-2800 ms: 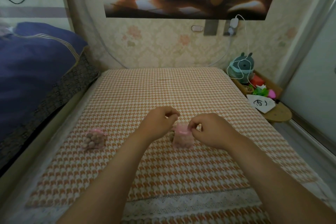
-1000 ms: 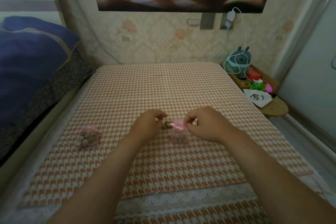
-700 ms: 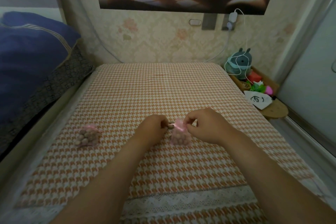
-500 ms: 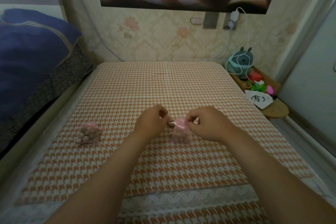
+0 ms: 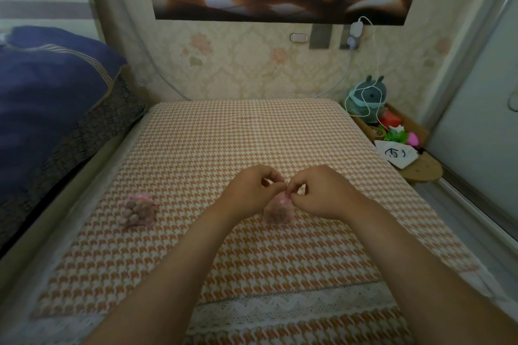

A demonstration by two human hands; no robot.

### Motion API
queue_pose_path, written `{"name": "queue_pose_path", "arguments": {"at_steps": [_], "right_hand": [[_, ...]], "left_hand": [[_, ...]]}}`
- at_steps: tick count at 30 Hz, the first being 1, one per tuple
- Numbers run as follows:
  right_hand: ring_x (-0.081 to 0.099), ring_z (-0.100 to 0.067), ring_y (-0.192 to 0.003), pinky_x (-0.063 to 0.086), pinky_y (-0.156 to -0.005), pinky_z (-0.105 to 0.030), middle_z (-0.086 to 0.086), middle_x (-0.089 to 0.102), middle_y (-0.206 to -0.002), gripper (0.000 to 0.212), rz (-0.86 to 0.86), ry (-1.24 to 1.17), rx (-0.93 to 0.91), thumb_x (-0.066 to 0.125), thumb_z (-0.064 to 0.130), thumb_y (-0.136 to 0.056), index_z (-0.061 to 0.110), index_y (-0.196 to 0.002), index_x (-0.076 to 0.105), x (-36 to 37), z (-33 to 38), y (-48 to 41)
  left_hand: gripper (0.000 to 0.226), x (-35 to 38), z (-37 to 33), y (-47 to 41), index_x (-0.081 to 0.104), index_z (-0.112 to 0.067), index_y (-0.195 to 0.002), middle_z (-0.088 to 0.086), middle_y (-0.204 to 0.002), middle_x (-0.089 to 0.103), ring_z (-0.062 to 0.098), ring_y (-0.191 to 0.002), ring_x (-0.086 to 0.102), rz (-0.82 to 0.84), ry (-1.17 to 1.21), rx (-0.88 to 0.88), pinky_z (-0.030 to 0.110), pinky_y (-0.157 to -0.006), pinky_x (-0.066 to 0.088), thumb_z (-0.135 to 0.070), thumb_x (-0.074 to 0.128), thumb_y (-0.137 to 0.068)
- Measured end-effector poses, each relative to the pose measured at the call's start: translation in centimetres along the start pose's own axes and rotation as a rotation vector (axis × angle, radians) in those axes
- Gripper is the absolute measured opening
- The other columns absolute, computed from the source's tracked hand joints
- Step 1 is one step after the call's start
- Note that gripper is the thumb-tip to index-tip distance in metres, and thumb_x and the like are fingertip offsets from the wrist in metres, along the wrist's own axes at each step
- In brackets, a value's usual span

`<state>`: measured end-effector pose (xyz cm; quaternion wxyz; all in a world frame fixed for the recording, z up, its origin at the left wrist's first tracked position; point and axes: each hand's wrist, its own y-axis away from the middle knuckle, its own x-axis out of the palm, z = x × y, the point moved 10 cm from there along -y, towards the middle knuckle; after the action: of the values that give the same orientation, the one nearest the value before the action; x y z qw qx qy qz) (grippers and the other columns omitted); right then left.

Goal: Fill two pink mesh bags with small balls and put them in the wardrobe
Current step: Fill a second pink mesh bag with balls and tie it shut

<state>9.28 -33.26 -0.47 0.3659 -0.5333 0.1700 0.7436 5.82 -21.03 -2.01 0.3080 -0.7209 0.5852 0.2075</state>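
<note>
A pink mesh bag (image 5: 278,211) full of small brownish balls stands on the houndstooth bed cover (image 5: 241,143), in the middle of the view. My left hand (image 5: 252,190) and my right hand (image 5: 319,193) meet above it, fingers pinched at its gathered pink neck. A second pink mesh bag (image 5: 138,209), also filled with balls and closed at the top, lies on the cover to the left, apart from both hands.
A dark blue quilt (image 5: 47,98) is piled on the left side. On the right a small wooden side table (image 5: 420,169) carries a grey plush toy (image 5: 367,98), a white cable and small items. A pale door panel (image 5: 482,109) stands at far right.
My two hands have drawn closer together at the top of the middle bag. The left bag has stayed where it lay.
</note>
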Motion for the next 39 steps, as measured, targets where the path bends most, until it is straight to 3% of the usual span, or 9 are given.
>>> {"name": "queue_pose_path", "arguments": {"at_steps": [6, 11, 17, 20, 24, 27, 33, 37, 39], "right_hand": [[0.063, -0.005, -0.067, 0.058, -0.066, -0.036, 0.024, 0.07, -0.087, 0.013, 0.007, -0.028, 0.005, 0.067, 0.039, -0.084, 0.037, -0.09, 0.078, 0.0, -0.2, 0.1], [0.066, -0.003, -0.075, 0.059, -0.074, -0.034, 0.022, 0.072, -0.086, 0.013, -0.013, -0.204, 0.015, 0.068, 0.037, -0.082, 0.036, -0.09, 0.078, 0.2, -0.3, -0.3], [0.066, -0.011, -0.068, 0.059, -0.068, -0.031, 0.013, 0.073, -0.089, 0.024, -0.071, -0.403, 0.057, 0.063, 0.016, -0.089, 0.033, -0.106, 0.067, 0.3, -0.6, -0.7], [0.063, -0.001, -0.069, 0.056, -0.069, -0.027, 0.014, 0.071, -0.092, 0.024, -0.04, -0.32, 0.066, 0.061, 0.013, -0.09, 0.032, -0.101, 0.07, 1.5, -0.8, -1.1], [0.062, -0.003, -0.087, 0.056, -0.082, -0.032, 0.015, 0.07, -0.099, 0.016, 0.03, -0.149, 0.042, 0.068, 0.02, -0.088, 0.032, -0.098, 0.075, 3.5, 0.1, -1.8], [0.063, -0.012, -0.095, 0.053, -0.085, -0.036, 0.009, 0.071, -0.106, 0.019, 0.041, -0.028, 0.005, 0.069, 0.024, -0.086, 0.03, -0.103, 0.075, 4.6, 1.3, -2.6], [0.062, -0.02, -0.1, 0.051, -0.078, -0.034, 0.007, 0.063, -0.108, 0.019, 0.057, 0.172, -0.01, 0.063, 0.025, -0.088, 0.032, -0.103, 0.073, 6.0, 2.7, -3.5], [0.065, -0.019, -0.095, 0.041, -0.07, -0.027, 0.008, 0.068, -0.099, 0.011, 0.079, 0.27, 0.093, 0.062, 0.033, -0.084, 0.035, -0.091, 0.071, 6.0, 1.5, -3.6], [0.065, -0.02, -0.097, 0.042, -0.071, -0.028, 0.007, 0.07, -0.099, 0.01, 0.103, 0.281, 0.134, 0.061, 0.032, -0.085, 0.035, -0.09, 0.07, 6.3, 1.1, -3.4]], "left_hand": [[0.02, 0.0, 0.0, 0.2, 0.077, -0.027, -0.087, -0.012, -0.079, 0.071, 0.002, -0.074, 0.064, 0.046, -0.081, -0.035, 0.034, -0.073, 0.055, -0.037, 0.06, -0.09], [0.04, -0.7, 0.5, 0.1, 0.071, -0.014, -0.068, 0.009, -0.064, 0.066, 0.023, -0.057, 0.058, 0.007, -0.099, -0.072, 0.045, -0.061, 0.05, -0.043, 0.055, -0.089], [0.018, -3.5, 1.5, 1.0, 0.078, -0.022, -0.078, -0.008, -0.073, 0.073, 0.009, -0.072, 0.067, -0.082, -0.053, -0.138, 0.036, -0.072, 0.057, -0.029, 0.063, -0.086], [0.016, -4.9, 2.5, 1.6, 0.077, -0.024, -0.079, -0.011, -0.077, 0.073, 0.004, -0.075, 0.067, -0.113, -0.085, -0.16, 0.033, -0.075, 0.058, -0.03, 0.064, -0.085], [0.029, -6.7, 4.1, 2.1, 0.074, -0.013, -0.075, 0.005, -0.078, 0.074, 0.02, -0.074, 0.069, -0.191, -0.095, -0.207, 0.04, -0.071, 0.058, -0.036, 0.062, -0.086], [0.026, -7.3, 5.1, 2.3, 0.076, -0.019, -0.073, -0.002, -0.071, 0.074, 0.014, -0.068, 0.068, -0.21, -0.087, -0.243, 0.04, -0.07, 0.058, -0.038, 0.062, -0.084], [0.025, -7.6, 6.0, 2.3, 0.068, -0.04, -0.067, -0.015, -0.087, 0.071, 0.006, -0.086, 0.066, -0.165, -0.057, -0.265, 0.031, -0.082, 0.056, -0.019, 0.065, -0.082], [0.022, -6.9, 5.9, 2.3, 0.071, -0.033, -0.077, -0.007, -0.086, 0.073, 0.008, -0.067, 0.065, -0.132, 0.056, -0.262, 0.024, -0.059, 0.051, -0.014, 0.065, -0.084], [0.021, -6.4, 5.9, 2.2, 0.072, -0.033, -0.078, -0.008, -0.086, 0.072, 0.007, -0.07, 0.066, -0.112, 0.081, -0.251, 0.024, -0.06, 0.052, -0.014, 0.065, -0.084]]}}
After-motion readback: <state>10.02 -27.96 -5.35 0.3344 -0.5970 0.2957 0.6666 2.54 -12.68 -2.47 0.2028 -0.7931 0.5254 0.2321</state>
